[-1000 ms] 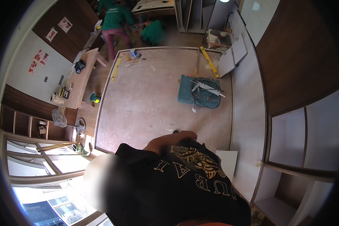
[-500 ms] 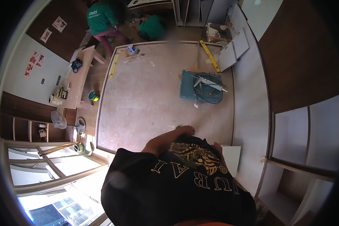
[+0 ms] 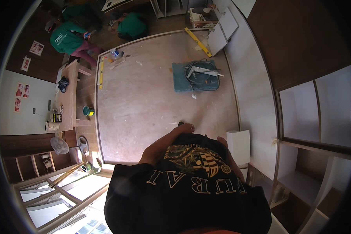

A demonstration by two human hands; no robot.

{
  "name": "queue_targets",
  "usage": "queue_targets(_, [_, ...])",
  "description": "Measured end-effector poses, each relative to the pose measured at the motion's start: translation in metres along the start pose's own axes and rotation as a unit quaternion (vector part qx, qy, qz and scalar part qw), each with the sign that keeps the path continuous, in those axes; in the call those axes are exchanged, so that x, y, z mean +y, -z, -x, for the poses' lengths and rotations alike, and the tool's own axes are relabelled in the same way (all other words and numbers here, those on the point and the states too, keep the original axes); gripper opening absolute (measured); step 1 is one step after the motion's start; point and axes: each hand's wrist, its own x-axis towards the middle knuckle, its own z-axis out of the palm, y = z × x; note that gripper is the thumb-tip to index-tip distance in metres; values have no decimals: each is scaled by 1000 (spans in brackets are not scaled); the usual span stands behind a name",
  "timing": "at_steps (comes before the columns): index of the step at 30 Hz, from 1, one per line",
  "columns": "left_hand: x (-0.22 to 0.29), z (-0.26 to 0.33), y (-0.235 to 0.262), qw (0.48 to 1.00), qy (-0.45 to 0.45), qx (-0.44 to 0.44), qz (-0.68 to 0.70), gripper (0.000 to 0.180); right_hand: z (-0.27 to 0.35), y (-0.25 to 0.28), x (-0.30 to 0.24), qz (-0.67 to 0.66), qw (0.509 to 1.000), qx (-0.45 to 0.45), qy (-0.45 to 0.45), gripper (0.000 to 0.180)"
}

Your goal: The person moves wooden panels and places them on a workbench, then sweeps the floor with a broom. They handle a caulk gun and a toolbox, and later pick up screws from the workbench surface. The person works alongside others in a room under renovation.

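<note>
My left hand [image 3: 188,128] is in front of my belly, its fingers curled in. The palm side is hidden, so I cannot make out anything in it. A small dark object [image 3: 180,123] shows at that hand, too small to name. Only the edge of my right hand [image 3: 222,140] shows past my shirt; its fingers are hidden. That hand is nearest to a white box-like panel [image 3: 240,146]. Both hands are over the near end of a large, dusty pinkish-brown board [image 3: 136,101]. Farther along it, a caulking gun [image 3: 202,71] and coiled dark cable lie on a teal case [image 3: 180,80].
One yellow spirit level [image 3: 198,41] lies at the board's far right, another [image 3: 101,74] at its left edge. Two people in green [image 3: 70,37] [image 3: 132,26] are beyond it. A workbench [image 3: 69,93], paint bucket [image 3: 88,110] and fan [image 3: 59,145] stand left; open cabinets [image 3: 300,111], right.
My view has shifted, so the board and teal case sit farther left and higher. The standing person on the left now has an arm stretched forward. My left hand stays before my belly.
</note>
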Motion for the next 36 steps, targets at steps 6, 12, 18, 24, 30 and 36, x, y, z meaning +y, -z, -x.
queue_targets(6, [13, 42, -9, 990, 45, 13, 132, 35, 30, -12, -53, 242, 967, -59, 54, 20])
queue_targets(12, [41, 66, 15, 979, 117, -18, 163, 35, 23, -20, -21, 76, 995, -57, 12, 24])
queue_targets(18, [39, 83, 12, 982, 77, 57, 160, 35, 12, -28, -13, 63, 993, -96, -30, 32])
queue_targets(24, [42, 91, 12, 978, 99, 50, 177, 37, 5, -43, -16, -193, 959, -11, -210, 37])
queue_targets(30, [32, 94, 15, 982, 115, 37, 146, 38, -1, -56, -7, -224, 943, -12, -244, 36])
queue_targets(36, [35, 92, 17, 979, 100, 20, 175, 37, 3, -54, 4, -186, 962, -8, -200, 33])
